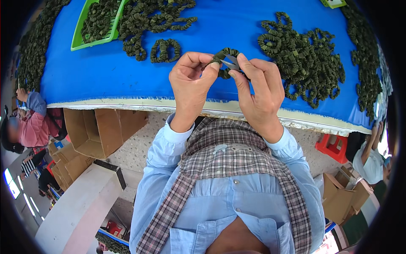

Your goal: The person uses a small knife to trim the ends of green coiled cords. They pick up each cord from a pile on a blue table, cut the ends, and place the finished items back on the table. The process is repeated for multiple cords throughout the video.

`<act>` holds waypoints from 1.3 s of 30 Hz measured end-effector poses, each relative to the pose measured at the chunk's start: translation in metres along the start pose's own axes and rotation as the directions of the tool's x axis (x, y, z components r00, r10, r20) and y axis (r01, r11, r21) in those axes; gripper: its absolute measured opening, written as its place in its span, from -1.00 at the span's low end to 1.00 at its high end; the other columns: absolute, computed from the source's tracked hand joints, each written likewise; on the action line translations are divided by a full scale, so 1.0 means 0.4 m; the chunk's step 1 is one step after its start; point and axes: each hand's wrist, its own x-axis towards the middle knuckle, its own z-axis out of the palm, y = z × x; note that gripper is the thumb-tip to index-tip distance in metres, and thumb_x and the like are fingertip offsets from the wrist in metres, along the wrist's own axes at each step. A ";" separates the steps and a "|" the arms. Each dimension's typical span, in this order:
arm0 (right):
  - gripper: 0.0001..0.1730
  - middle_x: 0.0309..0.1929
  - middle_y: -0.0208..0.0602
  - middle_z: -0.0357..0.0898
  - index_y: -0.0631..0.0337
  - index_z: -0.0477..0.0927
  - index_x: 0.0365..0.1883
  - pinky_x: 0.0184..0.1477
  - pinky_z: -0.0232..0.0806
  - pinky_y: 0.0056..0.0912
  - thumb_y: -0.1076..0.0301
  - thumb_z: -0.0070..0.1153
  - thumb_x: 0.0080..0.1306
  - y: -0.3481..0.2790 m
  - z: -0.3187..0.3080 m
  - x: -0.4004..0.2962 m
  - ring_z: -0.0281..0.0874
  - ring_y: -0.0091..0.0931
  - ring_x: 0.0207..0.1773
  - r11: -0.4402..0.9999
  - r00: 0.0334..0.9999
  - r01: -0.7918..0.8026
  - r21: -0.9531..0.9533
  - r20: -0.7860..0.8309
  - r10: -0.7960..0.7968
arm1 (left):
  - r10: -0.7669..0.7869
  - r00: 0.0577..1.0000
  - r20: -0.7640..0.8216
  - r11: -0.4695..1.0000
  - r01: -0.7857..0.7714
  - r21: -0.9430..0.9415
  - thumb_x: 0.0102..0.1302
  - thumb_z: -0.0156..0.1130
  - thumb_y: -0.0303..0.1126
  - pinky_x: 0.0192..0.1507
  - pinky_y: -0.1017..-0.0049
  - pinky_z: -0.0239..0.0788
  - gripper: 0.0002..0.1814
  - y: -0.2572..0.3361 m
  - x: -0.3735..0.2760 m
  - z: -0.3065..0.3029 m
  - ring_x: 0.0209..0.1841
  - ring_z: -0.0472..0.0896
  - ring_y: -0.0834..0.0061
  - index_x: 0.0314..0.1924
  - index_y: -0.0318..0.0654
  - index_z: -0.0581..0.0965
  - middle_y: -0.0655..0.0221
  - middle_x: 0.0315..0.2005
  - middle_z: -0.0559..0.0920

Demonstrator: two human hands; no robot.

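Observation:
My left hand [194, 77] pinches a dark green fabric scrunchie [229, 51] between thumb and fingers, over the near part of a blue-covered table [95, 76]. Small metal thread snips [231, 63] are in my right hand [258, 85], their pointed blades spread against the scrunchie; the rest of the snips is hidden by the fingers. Just beyond my left hand lie two scrunchies [165, 50] side by side. To the right is a large heap of green scrunchies [304, 60]. Another group of scrunchies [139, 23] lies at the upper left.
A green plastic basket [76, 41] holds scrunchies at the upper left. More scrunchies line both far sides. Below the table edge stand an open cardboard box [108, 133], a red plastic stool [331, 147] and more cartons [341, 197]. People are at the far left and far right.

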 end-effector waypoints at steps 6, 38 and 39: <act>-0.55 -0.33 -0.31 0.51 0.26 0.67 -0.12 -0.38 0.36 -0.39 0.51 0.45 -0.06 -0.005 0.006 -0.001 0.48 -0.41 -0.34 0.999 0.999 0.031 -0.043 -0.011 -0.031 | 0.114 0.993 -0.005 0.989 -0.113 0.092 0.23 0.27 -0.66 -0.26 0.68 0.43 -0.86 -0.008 -0.014 0.013 -0.28 0.59 0.66 -0.21 -0.38 0.53 0.37 -0.32 0.64; -0.60 -0.30 -0.27 0.53 0.25 0.66 -0.11 -0.41 0.37 -0.40 0.49 0.41 0.04 0.003 0.024 -0.017 0.53 -0.40 -0.37 0.982 0.994 -0.103 0.156 0.036 0.099 | 0.384 0.923 0.002 0.912 -0.379 0.159 0.31 0.30 -0.58 -0.25 0.64 0.49 -0.85 -0.046 -0.020 0.010 -0.28 0.60 0.62 -0.17 -0.37 0.50 0.31 -0.26 0.63; -0.61 -0.30 -0.27 0.53 0.25 0.66 -0.11 -0.41 0.37 -0.40 0.49 0.41 0.04 0.003 0.023 -0.017 0.53 -0.40 -0.37 0.985 0.995 -0.094 0.143 0.038 0.089 | 0.358 0.934 -0.010 0.924 -0.353 0.151 0.31 0.31 -0.57 -0.26 0.64 0.49 -0.85 -0.046 -0.020 0.009 -0.29 0.61 0.62 -0.18 -0.37 0.50 0.30 -0.25 0.63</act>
